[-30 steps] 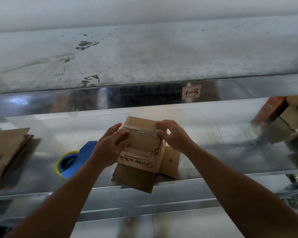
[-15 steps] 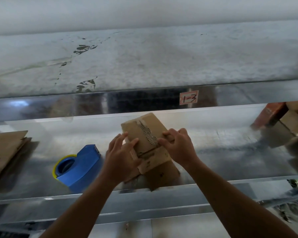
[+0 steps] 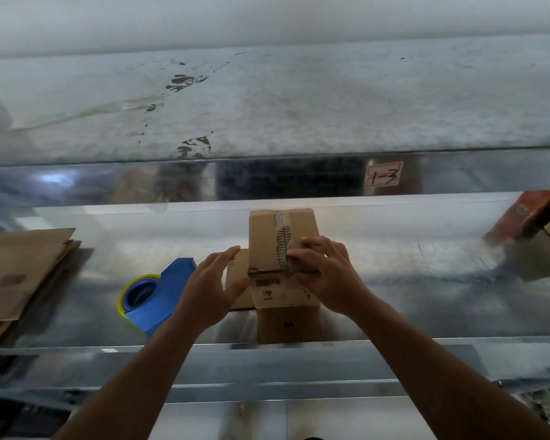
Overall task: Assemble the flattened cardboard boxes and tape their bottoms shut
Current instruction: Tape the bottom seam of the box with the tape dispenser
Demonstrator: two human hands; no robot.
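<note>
A small brown cardboard box (image 3: 267, 239) stands bottom-up on the shiny metal table (image 3: 394, 281), its folded bottom flaps meeting at a centre seam with old tape marks. My right hand (image 3: 323, 271) presses down on the right flap, fingers spread over the seam. My left hand (image 3: 211, 287) hovers with straight fingers beside the box's left side, touching or nearly touching an open side flap. The box's loose lower flaps splay out on the table toward me. A blue tape dispenser (image 3: 158, 296) with a yellow-edged roll lies left of my left hand.
A stack of flattened cardboard boxes (image 3: 19, 271) lies at the far left. Assembled boxes, one reddish (image 3: 534, 214), sit at the right edge. A raised metal ledge with a label "1-3" (image 3: 383, 174) runs behind the table.
The box was turned from a tilted position to square with its seam running away from me. My left hand came off the box top and moved to its left side.
</note>
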